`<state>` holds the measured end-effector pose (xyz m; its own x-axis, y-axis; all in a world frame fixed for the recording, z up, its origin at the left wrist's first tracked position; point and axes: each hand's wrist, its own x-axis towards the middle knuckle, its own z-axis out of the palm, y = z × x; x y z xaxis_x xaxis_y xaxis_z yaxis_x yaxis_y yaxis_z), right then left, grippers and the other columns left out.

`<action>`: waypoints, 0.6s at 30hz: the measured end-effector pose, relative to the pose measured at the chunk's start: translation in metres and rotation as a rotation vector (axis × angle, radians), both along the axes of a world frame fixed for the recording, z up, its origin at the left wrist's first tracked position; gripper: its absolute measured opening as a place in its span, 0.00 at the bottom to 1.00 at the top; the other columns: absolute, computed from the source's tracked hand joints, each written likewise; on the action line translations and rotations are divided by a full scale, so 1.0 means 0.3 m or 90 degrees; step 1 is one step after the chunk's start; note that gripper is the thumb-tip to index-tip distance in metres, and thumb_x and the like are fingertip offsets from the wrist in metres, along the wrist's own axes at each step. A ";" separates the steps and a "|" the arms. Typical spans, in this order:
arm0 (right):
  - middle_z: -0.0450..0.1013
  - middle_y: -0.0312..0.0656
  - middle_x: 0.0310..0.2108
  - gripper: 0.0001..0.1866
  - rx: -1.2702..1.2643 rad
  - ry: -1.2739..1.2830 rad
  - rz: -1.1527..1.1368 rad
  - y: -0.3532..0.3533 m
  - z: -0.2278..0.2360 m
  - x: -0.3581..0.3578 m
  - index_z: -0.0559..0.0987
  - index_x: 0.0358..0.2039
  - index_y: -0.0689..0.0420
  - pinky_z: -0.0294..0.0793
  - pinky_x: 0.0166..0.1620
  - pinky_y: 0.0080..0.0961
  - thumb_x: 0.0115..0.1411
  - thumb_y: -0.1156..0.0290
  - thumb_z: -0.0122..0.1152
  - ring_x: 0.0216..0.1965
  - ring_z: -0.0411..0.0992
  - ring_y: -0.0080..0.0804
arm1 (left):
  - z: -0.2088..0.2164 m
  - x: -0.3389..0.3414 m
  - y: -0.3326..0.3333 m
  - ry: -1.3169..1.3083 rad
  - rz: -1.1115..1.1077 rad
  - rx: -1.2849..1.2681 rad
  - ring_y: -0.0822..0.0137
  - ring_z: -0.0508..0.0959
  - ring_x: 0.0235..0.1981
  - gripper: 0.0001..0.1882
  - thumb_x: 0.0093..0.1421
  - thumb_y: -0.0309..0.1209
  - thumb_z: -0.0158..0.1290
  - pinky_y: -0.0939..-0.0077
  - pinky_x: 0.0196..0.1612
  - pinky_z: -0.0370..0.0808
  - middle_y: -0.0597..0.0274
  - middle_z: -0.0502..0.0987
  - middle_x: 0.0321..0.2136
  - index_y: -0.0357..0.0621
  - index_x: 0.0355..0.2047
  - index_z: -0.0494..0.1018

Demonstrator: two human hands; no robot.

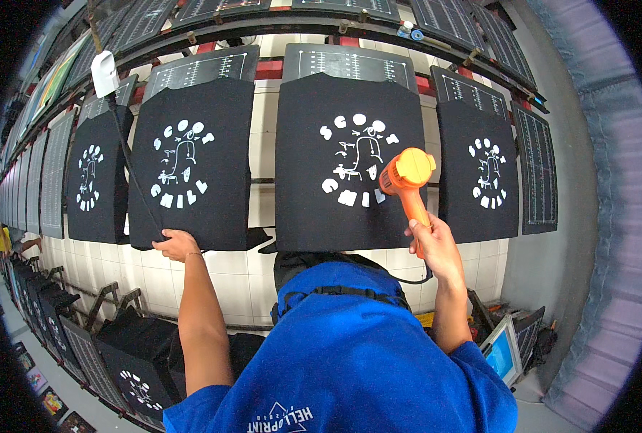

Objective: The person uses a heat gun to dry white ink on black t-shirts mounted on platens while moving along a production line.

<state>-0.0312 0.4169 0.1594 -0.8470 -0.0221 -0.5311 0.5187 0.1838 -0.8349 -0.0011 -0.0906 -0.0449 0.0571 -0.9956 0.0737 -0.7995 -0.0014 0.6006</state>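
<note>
**Aiming the heat gun (411,169) over a white print (350,172)!**

Starting closest in: wearing a blue top (378,346), with a black strap (332,291) round the waist.

Over to the right hand (436,245): wrapped round the gun's handle, pointing the nozzle leftward across the print's lower right letters. Across to the left hand (176,245): fingers bent and drawn narrow, right by the lower end of a dark cord (122,133) and the bottom edge of the neighbouring shirt (223,209). Pinching either one? Cannot tell from here.

Just ahead and left of the right hand, under the nozzle: the middle shirt (306,209), black, lying flat on its board. To the right of that hand, the right-end shirt (458,216); beyond and left of the left hand, the left-end shirt (111,216). Printed, printed, printed, all along the row! By the look of it, done with laying down the white here; dry or damp, impossible to tell, so no counting what remains to be heated.

Further out, past both hands: grey boards (350,63) showing above the collars. High beyond the left hand, a white plastic box (104,72) on the cord. Farthest left, spotting a co-worker's yellow cap (0,238).
</note>
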 end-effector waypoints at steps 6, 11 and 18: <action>0.71 0.35 0.26 0.16 -0.016 -0.008 -0.031 0.027 0.006 -0.007 0.73 0.46 0.62 0.65 0.22 0.14 0.64 0.64 0.55 0.18 0.66 0.17 | 0.029 -0.008 0.019 -0.007 -0.004 0.023 0.39 0.69 0.52 0.31 0.65 0.44 0.41 0.49 0.55 0.65 0.32 0.66 0.51 0.36 0.62 0.53; 0.71 0.35 0.26 0.17 -0.020 -0.021 -0.015 0.022 0.010 -0.019 0.73 0.47 0.62 0.64 0.22 0.14 0.63 0.63 0.55 0.18 0.67 0.17 | 0.004 0.001 0.002 -0.005 -0.004 0.012 0.39 0.69 0.52 0.31 0.65 0.44 0.41 0.49 0.55 0.65 0.32 0.67 0.50 0.36 0.62 0.53; 0.72 0.35 0.27 0.17 -0.014 -0.027 -0.009 0.028 0.015 -0.007 0.73 0.47 0.62 0.63 0.20 0.14 0.63 0.63 0.55 0.18 0.67 0.17 | 0.013 -0.005 0.009 -0.005 -0.002 0.017 0.40 0.68 0.52 0.31 0.64 0.43 0.41 0.49 0.56 0.65 0.33 0.67 0.51 0.36 0.62 0.53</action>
<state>-0.0332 0.4254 0.1638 -0.8242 -0.0225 -0.5658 0.5559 0.1578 -0.8161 -0.0026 -0.0880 -0.0410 0.0535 -0.9974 0.0481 -0.8044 -0.0145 0.5939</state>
